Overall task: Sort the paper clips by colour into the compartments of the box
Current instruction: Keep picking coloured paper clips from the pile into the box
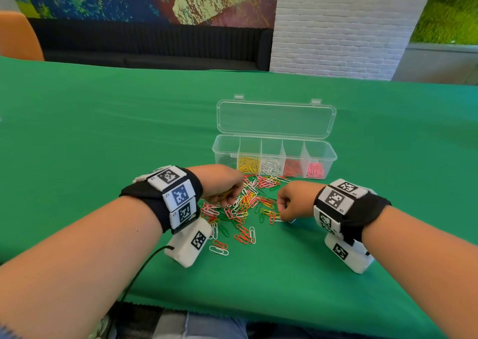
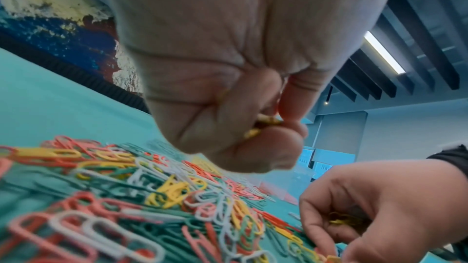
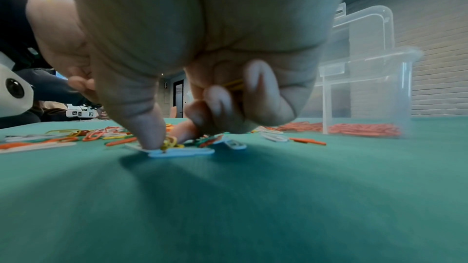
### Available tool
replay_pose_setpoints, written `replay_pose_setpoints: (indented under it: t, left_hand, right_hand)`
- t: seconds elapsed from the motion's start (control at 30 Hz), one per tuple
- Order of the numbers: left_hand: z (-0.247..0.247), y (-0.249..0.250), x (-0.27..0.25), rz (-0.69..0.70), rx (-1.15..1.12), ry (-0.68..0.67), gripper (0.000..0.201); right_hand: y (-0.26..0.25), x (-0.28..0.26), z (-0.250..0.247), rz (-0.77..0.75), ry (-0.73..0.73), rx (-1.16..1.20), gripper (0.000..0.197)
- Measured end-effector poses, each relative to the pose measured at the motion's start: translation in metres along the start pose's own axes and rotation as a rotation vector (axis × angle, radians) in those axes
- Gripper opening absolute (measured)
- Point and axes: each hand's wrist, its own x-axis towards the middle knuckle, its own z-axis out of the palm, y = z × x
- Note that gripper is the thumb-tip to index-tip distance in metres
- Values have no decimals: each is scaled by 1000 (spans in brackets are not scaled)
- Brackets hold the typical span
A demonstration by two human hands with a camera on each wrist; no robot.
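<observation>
While both fists hide most of their catch, left hand (image 1: pixel 222 183) & right hand (image 1: pixel 293 200) each pinch yellow clips (image 2: pixel 263 122); mixed paper clips (image 1: pixel 245 204) lie mid-cloth, just before box (image 1: pixel 274 155), far edge.

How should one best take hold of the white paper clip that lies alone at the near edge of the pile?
The white paper clip lies flat on the green cloth, beside a red clip on its far side. Probably best to come from above and pinch its long sides between thumb and forefinger, since flat wire gives nothing underneath to hook.
</observation>
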Motion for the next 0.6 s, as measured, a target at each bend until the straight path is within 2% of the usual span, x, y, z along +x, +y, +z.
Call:
replay_pose_setpoints:
  t: [0.07,0.17,0.33,0.6]
  left_hand:
    - [4,8,1,12,41,-12,28]
    - [8,16,5,81,221,-39,22]
    - [20,22,10,183,473,38,12]
    - [35,30,20,244,621,41,13]
  right_hand:
    - [1,0,0,14,-12,-5,13]
    - [1,-1,0,17,-2,-4,20]
    - [2,-2,1,25,35,28,23]
    - [2,-5,-3,23,123,92,23]
